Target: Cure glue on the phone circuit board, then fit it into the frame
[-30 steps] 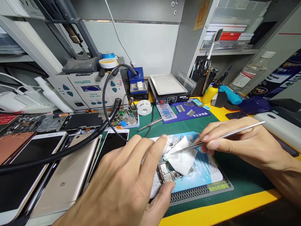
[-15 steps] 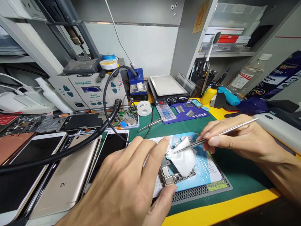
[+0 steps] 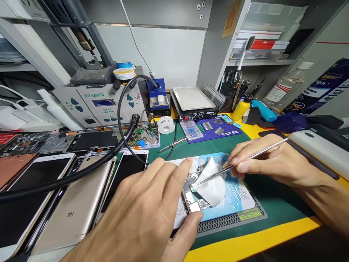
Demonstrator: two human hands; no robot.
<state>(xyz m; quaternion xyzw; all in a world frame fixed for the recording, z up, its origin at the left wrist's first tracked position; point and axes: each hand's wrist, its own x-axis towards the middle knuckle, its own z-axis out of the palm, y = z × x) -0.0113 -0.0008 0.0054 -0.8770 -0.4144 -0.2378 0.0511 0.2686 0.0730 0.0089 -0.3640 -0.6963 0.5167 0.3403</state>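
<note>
My left hand (image 3: 148, 203) reaches over the left side of a phone circuit board (image 3: 188, 195), its index finger at the far end and its thumb at the near end, holding it in place. My right hand (image 3: 261, 160) pinches slim metal tweezers (image 3: 268, 147). Their tips press on a crumpled white wipe (image 3: 212, 190), which lies over the board's right part and hides it. A small greenish patch shows at the wipe's left corner. Beneath the board is a blue and white sheet (image 3: 242, 199).
A black hose (image 3: 81, 174) arches over several phones on the left. Spare tweezers (image 3: 176, 143) and a solder spool (image 3: 166, 125) lie behind the board. Further back stand a hot-air station (image 3: 100, 105), heating plate (image 3: 195, 98) and yellow bottle (image 3: 240, 110). A clear bottle (image 3: 285, 85) stands right.
The tweezer tips have moved slightly toward me, dragging the wipe across the board; the wipe now covers more of the near right part. My left hand keeps its hold.
</note>
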